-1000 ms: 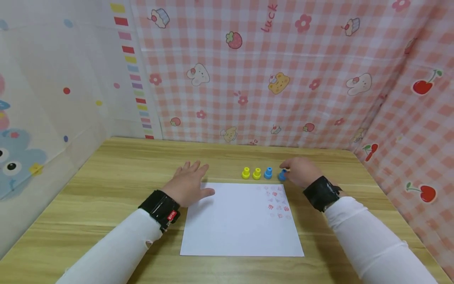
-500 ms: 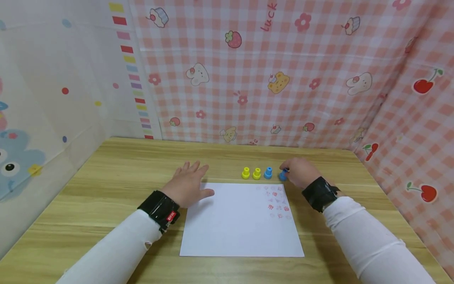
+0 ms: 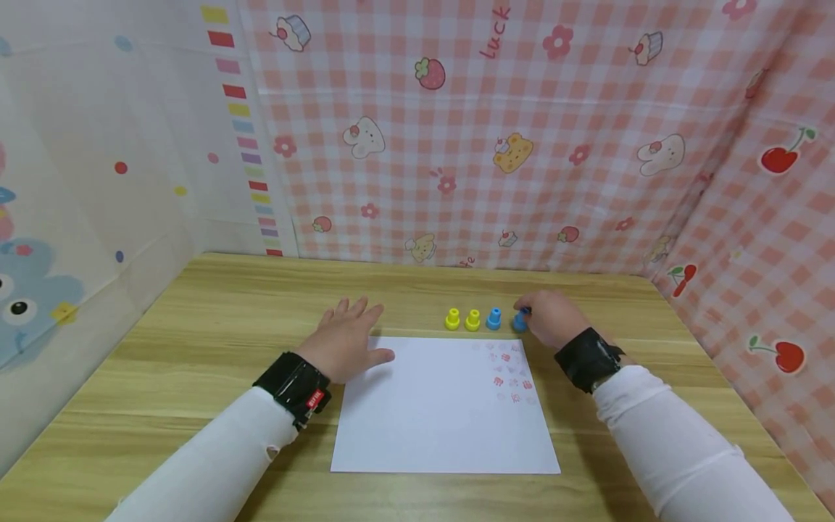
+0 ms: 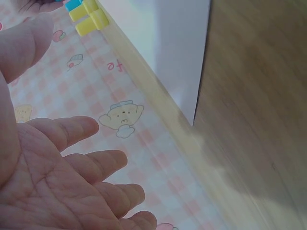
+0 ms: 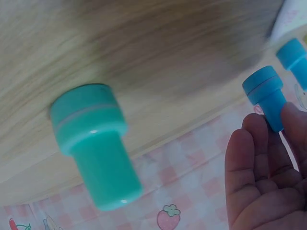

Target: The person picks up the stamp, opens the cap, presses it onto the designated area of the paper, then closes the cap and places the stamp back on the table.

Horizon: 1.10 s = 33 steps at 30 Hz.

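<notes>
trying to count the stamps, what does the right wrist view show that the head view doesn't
Only the right wrist view shows a green stamp standing on the table, hidden behind the right hand in the head view. Only the head view shows the two yellow stamps, the paper with its red prints, and the left hand. Both show the blue stamp at the right hand's fingertips and a second blue stamp beside it.

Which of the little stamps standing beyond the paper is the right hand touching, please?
The rightmost blue stamp; the right hand touches only that one.

Left hand (image 3: 346, 341) flat, right hand (image 3: 551, 317) curled.
</notes>
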Tool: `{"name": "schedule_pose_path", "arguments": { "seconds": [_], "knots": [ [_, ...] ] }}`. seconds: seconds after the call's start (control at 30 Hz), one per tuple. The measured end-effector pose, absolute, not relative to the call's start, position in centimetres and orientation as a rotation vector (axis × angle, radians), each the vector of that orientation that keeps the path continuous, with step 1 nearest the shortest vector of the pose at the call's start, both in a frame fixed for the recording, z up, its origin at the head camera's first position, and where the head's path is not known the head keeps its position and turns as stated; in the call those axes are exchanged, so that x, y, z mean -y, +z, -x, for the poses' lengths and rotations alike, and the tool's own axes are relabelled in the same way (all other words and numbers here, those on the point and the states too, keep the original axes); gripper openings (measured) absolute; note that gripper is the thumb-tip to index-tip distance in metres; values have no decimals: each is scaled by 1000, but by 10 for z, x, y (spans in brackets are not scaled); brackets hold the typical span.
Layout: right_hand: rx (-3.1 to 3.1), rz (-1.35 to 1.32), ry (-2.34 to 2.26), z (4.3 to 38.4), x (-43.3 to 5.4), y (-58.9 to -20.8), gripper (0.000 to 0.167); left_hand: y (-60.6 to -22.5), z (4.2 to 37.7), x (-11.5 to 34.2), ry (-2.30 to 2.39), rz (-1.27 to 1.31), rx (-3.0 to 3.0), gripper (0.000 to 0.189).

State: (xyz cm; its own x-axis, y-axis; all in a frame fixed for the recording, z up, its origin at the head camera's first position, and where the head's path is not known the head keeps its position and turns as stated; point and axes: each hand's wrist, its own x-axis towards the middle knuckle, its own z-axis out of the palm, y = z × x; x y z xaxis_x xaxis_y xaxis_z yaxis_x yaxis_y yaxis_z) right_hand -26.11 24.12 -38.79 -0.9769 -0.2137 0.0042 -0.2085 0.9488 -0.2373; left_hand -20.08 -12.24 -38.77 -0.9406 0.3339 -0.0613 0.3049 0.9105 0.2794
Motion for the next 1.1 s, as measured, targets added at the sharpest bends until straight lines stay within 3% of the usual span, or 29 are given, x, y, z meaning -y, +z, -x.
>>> {"name": "schedule_pose_path", "arguments": {
  "seconds": [1.1],
  "knots": [
    [-2987,239,-972,211,-192,-359,28,-385,196,93,625,-614,-2959,82]
  ]
}}
